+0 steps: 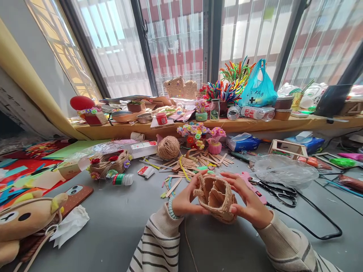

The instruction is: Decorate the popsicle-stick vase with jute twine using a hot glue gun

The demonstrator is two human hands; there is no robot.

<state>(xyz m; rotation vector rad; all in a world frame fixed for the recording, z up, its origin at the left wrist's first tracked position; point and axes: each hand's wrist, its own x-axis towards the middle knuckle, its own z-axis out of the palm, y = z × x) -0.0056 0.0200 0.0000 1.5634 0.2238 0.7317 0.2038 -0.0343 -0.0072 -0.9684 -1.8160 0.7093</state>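
Note:
Between my two hands is a small basket [224,215] made of wooden sticks and wrapped with jute twine, its opening tilted toward me. My left hand [185,198] grips its left side, thumb at the lower rim and fingers behind. On the right side, my right hand [249,200] holds it with the thumb on the near wall and fingers over the far rim. A thin strand of twine [189,243] trails down from near my left hand onto the grey table [119,234]. Behind the basket lie flat wooden sticks [219,160] and a ball of jute twine [168,147].
A pink glue gun [255,189] with a black cord and black scissors [280,194] lie right of my hands. Leftward are a twine-wrapped basket with flowers [109,166], a plastic bottle [123,179], crumpled tissue [70,226] and a plush bear bag [28,219]. Crafts crowd the windowsill [121,130].

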